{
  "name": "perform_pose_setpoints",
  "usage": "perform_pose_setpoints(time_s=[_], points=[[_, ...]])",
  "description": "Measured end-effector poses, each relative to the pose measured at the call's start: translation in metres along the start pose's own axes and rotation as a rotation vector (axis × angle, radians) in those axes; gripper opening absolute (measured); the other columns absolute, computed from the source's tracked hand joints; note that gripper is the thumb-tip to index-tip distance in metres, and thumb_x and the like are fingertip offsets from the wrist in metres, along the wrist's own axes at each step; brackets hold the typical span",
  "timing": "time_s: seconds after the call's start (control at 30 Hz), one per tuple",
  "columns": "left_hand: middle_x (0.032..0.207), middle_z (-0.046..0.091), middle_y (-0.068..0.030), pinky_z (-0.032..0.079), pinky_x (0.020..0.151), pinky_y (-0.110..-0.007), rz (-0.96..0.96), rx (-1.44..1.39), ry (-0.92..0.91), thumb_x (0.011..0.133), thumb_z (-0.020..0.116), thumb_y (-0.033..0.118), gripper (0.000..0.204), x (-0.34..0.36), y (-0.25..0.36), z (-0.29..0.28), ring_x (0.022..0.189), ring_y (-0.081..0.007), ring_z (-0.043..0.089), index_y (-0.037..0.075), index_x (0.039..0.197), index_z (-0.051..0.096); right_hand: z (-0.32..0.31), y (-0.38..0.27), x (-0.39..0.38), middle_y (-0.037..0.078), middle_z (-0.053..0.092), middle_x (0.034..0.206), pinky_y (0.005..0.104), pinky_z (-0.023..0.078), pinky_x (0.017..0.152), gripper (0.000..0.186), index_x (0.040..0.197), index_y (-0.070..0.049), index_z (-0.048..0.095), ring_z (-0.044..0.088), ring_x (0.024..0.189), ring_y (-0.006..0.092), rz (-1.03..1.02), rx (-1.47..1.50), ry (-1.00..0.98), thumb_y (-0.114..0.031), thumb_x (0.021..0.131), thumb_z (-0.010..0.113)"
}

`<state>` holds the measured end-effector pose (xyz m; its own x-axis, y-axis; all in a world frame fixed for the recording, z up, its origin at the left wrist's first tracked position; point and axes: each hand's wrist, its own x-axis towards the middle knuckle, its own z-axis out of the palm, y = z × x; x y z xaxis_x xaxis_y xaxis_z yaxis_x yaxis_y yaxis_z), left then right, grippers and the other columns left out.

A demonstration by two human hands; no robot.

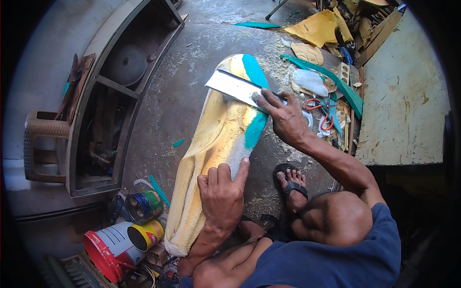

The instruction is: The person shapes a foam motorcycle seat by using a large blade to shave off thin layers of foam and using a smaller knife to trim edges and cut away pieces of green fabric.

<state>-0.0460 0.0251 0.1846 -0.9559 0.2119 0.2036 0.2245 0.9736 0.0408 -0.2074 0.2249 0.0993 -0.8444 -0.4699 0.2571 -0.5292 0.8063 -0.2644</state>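
A long, shaped block of yellowish seat foam (216, 129) with teal patches lies slanted across my lap and the floor in front of me. My right hand (288, 115) is closed on the dark handle of a wide, pale-bladed knife (235, 86). Its flat blade rests across the far part of the foam, between the teal patches. Nearer to me, my left hand (222, 194) grips the foam from above, three fingers bent into it and one digit pointing forward. The tips of those bent fingers are hidden.
Orange-handled scissors (328, 115) lie among teal strips and scraps at right, beside a pale panel (403, 96). A dark-framed cabinet (103, 79) stands at left. Below it are a yellow can (145, 234), a green can (151, 202) and a red-rimmed bucket (103, 257). Foam crumbs dot the floor.
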Motion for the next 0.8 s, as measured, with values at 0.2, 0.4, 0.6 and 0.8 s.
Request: perform_pose_setpoints(time_s=[0.2, 0.4, 0.6, 0.8], points=[[0.082, 0.047, -0.0038, 0.038, 0.072, -0.04, 0.05, 0.006, 0.011, 0.088, 0.061, 0.011, 0.04, 0.0, -0.005, 0.002, 0.078, -0.0231, 0.05, 0.021, 0.124, 0.075, -0.003, -0.024, -0.015, 0.002, 0.05, 0.155, 0.0547, 0.043, 0.099, 0.063, 0.148, -0.027, 0.054, 0.048, 0.123, 0.0385, -0.178, 0.028, 0.041, -0.004, 0.09, 0.059], [0.082, 0.047, -0.0061, 0.04, 0.074, -0.043, 0.007, -0.037, -0.004, 0.078, 0.064, 0.0, 0.058, -0.001, -0.011, 0.0, 0.079, -0.0265, 0.051, 0.026, 0.129, 0.074, -0.019, -0.062, -0.036, 0.003, 0.051, 0.155, 0.0545, 0.043, 0.097, 0.069, 0.151, -0.029, 0.052, 0.046, 0.125, 0.0352, -0.328, 0.125, 0.016, -0.004, 0.087, 0.061], [0.08, 0.046, -0.006, 0.04, 0.073, -0.043, 0.008, -0.046, -0.001, 0.078, 0.064, 0.001, 0.057, -0.001, -0.008, -0.002, 0.078, -0.027, 0.051, 0.025, 0.128, 0.074, -0.015, -0.04, -0.02, 0.008, 0.049, 0.156, 0.057, 0.043, 0.098, 0.066, 0.15, -0.025, 0.053, 0.049, 0.124, 0.0385, -0.17, 0.051, 0.007, -0.001, 0.089, 0.059], [0.081, 0.047, -0.0049, 0.04, 0.072, -0.041, 0.018, -0.026, -0.011, 0.083, 0.063, 0.007, 0.048, 0.003, -0.004, -0.003, 0.078, -0.0247, 0.051, 0.022, 0.127, 0.074, -0.003, 0.003, 0.0, 0.007, 0.05, 0.156, 0.0568, 0.043, 0.101, 0.061, 0.149, -0.023, 0.054, 0.047, 0.129, 0.0411, 0.017, -0.055, -0.067, -0.004, 0.091, 0.058]])
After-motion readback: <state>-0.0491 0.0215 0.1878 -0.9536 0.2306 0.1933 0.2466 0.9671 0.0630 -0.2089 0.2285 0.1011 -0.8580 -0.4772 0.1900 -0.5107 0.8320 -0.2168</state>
